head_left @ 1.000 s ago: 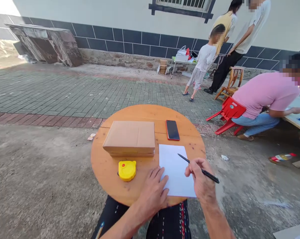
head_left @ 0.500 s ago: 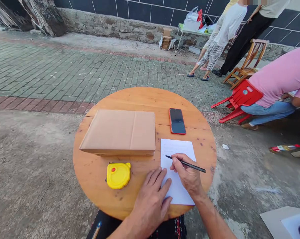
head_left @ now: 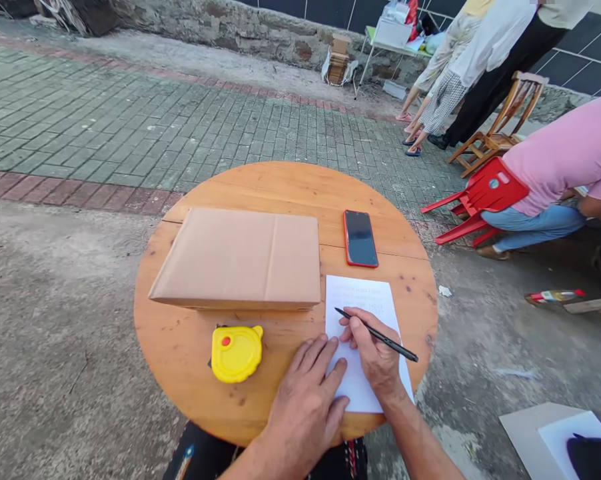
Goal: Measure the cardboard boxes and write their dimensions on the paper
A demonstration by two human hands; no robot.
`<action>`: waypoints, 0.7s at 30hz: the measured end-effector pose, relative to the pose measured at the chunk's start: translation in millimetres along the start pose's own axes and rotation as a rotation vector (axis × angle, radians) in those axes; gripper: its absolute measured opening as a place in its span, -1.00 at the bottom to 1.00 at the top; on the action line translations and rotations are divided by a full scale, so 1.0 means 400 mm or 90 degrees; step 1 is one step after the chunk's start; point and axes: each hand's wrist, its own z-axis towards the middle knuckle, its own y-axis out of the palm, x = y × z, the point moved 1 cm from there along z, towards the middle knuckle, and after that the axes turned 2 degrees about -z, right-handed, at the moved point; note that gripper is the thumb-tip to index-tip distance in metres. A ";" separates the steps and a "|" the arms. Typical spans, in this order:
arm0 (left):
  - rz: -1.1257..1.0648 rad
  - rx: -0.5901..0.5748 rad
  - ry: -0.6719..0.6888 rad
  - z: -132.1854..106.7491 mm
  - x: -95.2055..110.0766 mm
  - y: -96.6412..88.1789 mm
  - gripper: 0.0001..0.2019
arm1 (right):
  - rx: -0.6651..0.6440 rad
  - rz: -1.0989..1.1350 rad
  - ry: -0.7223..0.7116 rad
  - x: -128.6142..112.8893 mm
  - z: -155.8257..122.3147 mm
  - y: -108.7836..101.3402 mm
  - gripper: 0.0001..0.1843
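Observation:
I sit at a round wooden table [head_left: 200, 347]. My right hand [head_left: 373, 353] grips a black pen [head_left: 378, 335] with its tip on a white sheet of paper [head_left: 363, 300]. My left hand [head_left: 305, 400] lies flat, fingers spread, on the sheet's left edge. A yellow tape measure [head_left: 235, 353] sits just left of my left hand. Behind it lies a flat cardboard box [head_left: 240, 257]. A phone in a red case [head_left: 360, 238] lies face up beyond the paper.
A person in a pink shirt [head_left: 565, 153] crouches on a red plastic chair [head_left: 480, 197] at the right. Two people stand by a wooden chair [head_left: 505, 120] at the back right. Brick paving lies beyond the table, and cardboard with paper [head_left: 555, 433] lies on the ground at lower right.
My right hand has lowered the pen tip onto the paper. My head has tilted down and closer to the table. My left hand stays on the sheet.

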 end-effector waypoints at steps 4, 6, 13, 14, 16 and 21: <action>-0.004 0.000 0.002 0.000 -0.002 0.001 -0.59 | 0.020 -0.053 -0.023 0.007 -0.001 0.002 -0.80; -0.004 0.002 0.000 0.000 -0.002 0.001 -0.59 | 0.027 -0.089 -0.032 0.009 0.002 0.005 -0.82; -0.007 -0.002 -0.005 0.001 0.000 -0.003 -0.59 | 0.007 -0.158 -0.061 -0.001 0.014 0.011 -0.81; -0.008 -0.002 -0.004 0.001 0.000 -0.003 -0.59 | 0.009 -0.161 -0.070 -0.003 0.015 0.011 -0.81; -0.010 -0.001 -0.004 0.002 0.000 -0.003 -0.59 | 0.007 -0.164 -0.085 -0.006 0.016 0.011 -0.82; -0.017 -0.005 -0.008 0.002 -0.002 -0.002 -0.59 | -0.001 -0.162 -0.104 -0.013 0.017 0.013 -0.85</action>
